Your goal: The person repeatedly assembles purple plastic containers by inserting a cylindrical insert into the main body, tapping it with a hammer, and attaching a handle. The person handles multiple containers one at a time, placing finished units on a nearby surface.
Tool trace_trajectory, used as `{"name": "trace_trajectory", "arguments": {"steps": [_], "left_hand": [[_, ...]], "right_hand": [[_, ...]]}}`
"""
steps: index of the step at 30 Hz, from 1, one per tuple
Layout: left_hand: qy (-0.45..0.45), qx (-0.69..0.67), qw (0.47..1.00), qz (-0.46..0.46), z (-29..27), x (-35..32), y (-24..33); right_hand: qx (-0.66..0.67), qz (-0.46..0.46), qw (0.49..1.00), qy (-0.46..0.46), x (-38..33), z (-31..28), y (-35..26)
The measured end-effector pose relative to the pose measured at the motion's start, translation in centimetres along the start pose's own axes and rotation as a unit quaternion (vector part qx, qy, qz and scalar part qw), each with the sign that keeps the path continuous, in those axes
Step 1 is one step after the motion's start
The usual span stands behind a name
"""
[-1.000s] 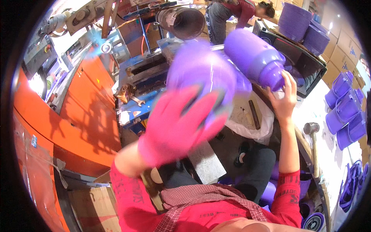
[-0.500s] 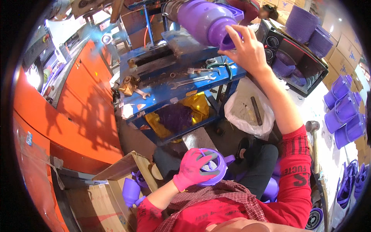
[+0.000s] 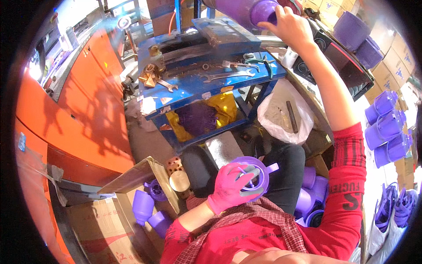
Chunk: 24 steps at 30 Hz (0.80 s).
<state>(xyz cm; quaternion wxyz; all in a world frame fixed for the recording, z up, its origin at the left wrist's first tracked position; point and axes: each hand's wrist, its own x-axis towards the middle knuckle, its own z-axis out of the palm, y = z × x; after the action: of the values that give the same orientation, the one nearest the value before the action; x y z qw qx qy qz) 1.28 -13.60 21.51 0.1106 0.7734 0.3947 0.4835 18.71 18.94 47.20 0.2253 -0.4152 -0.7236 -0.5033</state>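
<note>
At the top edge, a purple plastic jug body (image 3: 237, 9) lies on its side, its far part cut off by the picture. My bare right hand (image 3: 292, 27) grips the rim of its open neck, thumb at the near side and fingers round the opening. Over my lap, my left hand (image 3: 233, 185), in a pink glove with grey fingertips, is closed on a round purple plastic jug part (image 3: 264, 177) with a tab sticking out on the right. Its fingers reach into the part's opening and hide some of it.
Ahead stands a blue workbench (image 3: 176, 99) with wrenches (image 3: 228, 76) and pliers (image 3: 267, 64). A white-lined bin (image 3: 274, 116) is beside it. An open carton (image 3: 125, 226) with purple parts is at lower left, orange panels (image 3: 94, 105) at left, stacked purple tubs (image 3: 351, 31) at right.
The whole view has shifted, so the bench sits higher. My right hand and the jug body have moved up and away. The left hand still holds its part, now slightly farther right.
</note>
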Motion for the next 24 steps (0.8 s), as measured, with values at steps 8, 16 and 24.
{"name": "trace_trajectory", "arguments": {"steps": [8,16,24], "left_hand": [[0.035,0.075,0.995,-0.054,0.1,0.0,0.9],[0.058,0.132,0.987,-0.074,2.4,2.3,-1.6],[-0.013,0.245,0.939,-0.242,12.0,0.3,-10.2]], "right_hand": [[0.039,0.068,0.996,-0.041,2.7,1.1,-1.0],[0.23,0.129,0.964,-0.016,2.6,1.0,-0.4],[0.376,0.116,0.919,0.002,-13.4,2.1,1.9]]}}
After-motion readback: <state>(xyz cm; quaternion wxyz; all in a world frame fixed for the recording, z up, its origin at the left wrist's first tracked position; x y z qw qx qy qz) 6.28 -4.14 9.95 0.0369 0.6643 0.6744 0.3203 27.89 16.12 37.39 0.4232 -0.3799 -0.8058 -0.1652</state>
